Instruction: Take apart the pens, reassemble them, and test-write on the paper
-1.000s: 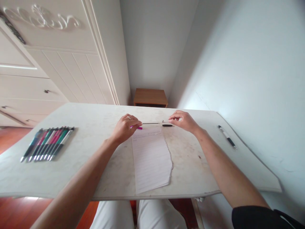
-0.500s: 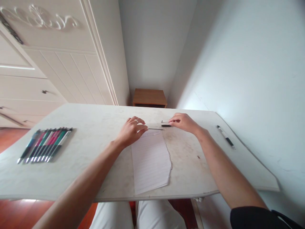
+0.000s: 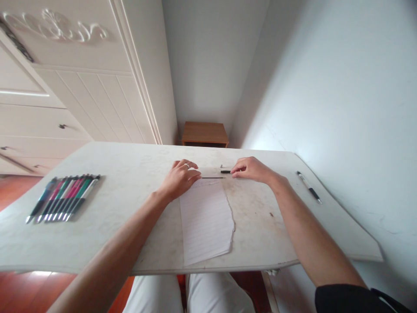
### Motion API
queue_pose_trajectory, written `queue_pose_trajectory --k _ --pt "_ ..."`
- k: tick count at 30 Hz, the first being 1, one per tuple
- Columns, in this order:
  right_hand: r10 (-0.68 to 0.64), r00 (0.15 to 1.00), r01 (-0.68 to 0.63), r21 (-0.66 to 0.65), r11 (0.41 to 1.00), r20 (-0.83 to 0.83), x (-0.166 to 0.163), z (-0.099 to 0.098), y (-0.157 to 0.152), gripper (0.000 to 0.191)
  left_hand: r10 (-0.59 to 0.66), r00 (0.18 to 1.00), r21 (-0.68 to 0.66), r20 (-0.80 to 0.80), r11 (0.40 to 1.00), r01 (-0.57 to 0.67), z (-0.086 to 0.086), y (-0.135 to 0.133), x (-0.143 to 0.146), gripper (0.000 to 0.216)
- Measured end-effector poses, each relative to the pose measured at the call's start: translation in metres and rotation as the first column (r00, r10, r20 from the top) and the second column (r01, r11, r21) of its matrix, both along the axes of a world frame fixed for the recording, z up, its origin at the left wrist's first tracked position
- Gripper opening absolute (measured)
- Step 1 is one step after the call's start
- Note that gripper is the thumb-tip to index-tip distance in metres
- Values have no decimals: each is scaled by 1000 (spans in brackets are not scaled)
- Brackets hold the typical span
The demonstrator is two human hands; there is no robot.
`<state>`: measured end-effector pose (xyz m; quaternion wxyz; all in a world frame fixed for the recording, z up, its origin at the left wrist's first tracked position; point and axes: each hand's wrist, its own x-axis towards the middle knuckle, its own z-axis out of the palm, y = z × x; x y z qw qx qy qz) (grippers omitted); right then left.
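Observation:
In the head view, my left hand (image 3: 182,177), with a ring on one finger, pinches the end of a thin dark pen refill (image 3: 213,177). The refill points right, just above the top of a lined paper sheet (image 3: 207,221). My right hand (image 3: 249,168) has its fingertips closed at the right end of a short black pen piece (image 3: 225,171), probably the grip section. Behind that piece lies a tiny part (image 3: 221,166), too small to name. My fingers cover the ends of both held things.
A row of several coloured pens (image 3: 65,198) lies at the left of the white table (image 3: 140,234). One white and black pen (image 3: 309,187) is near the right edge, by the wall. Beyond the table stand a low wooden cabinet (image 3: 205,132) and a cream wardrobe (image 3: 143,78).
My right hand has come down slightly, and its fingertips are now at the black pen piece's right end. The left hand and refill have barely shifted.

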<state>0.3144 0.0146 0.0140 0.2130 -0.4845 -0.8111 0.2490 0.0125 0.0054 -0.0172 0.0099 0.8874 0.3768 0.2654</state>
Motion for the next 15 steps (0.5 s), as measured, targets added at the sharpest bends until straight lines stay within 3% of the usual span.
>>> queue_pose_trajectory --k 9,12,15 --pt "12 999 -13 -37 999 -31 0 1 -1 12 70 990 -34 119 997 -66 3 2 -7 23" --pt "-22 998 24 43 999 -67 0 1 0 18 122 976 -46 178 992 -115 6 3 -11 25" --pt "-88 993 100 157 983 -78 4 -4 4 27 285 906 -143 313 957 -252 10 5 -18 27"
